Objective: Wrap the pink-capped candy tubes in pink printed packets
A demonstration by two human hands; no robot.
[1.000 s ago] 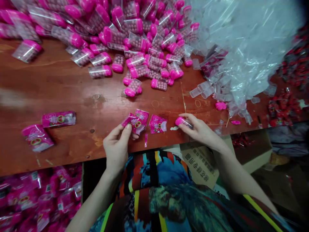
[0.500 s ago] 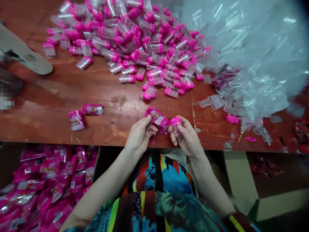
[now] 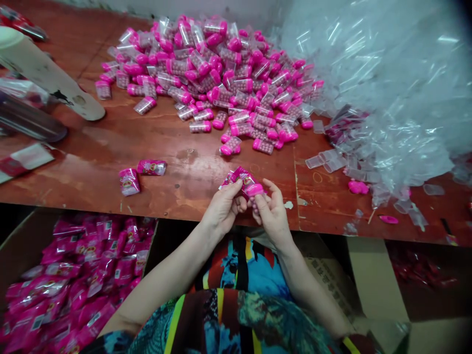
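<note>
My left hand (image 3: 223,206) pinches a pink printed packet (image 3: 239,174) above the table's front edge. In my right hand (image 3: 273,214) is a small clear bottle with a pink cap (image 3: 254,190) and beads inside, its cap end against the packet. Fingers cover most of the bottle's body, and I cannot tell whether any of it is inside the packet. Beyond my hands lies a large pile of the same pink-capped bottles (image 3: 231,146). To the left, two filled pink packets (image 3: 129,182) rest on the wooden table (image 3: 184,189).
A box under the table at left holds many pink packets (image 3: 98,275). Clear plastic bags (image 3: 398,142) and loose clear tubes (image 3: 324,161) cover the right side. A white tumbler (image 3: 70,93) lies at far left beside a dark bottle (image 3: 33,118).
My right hand has moved left, bringing the bottle up against the packet and tilting it from upright. The view has shifted, showing more of the table's left side.
</note>
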